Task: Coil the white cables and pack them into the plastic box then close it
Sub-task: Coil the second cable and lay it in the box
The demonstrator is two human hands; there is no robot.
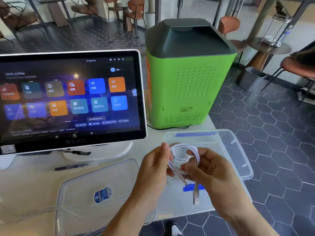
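A coiled white cable (183, 149) is held between both hands above the table's right side. My left hand (153, 169) pinches the coil's left side. My right hand (209, 169) grips its right and lower part. Two connector ends hang below the coil, one a USB plug (196, 197). The clear plastic box (238, 150) stands open right behind the hands. Its clear lid (81, 189), with a blue sticker, lies flat at the lower left. Another white cable (34, 210) lies loose on the table under the lid's left edge.
A touchscreen terminal (71, 96) on a white stand fills the left. A green and grey machine (189, 79) stands behind the box. A dark pen (71, 166) lies in front of the stand. The table edge runs close to the right of the box.
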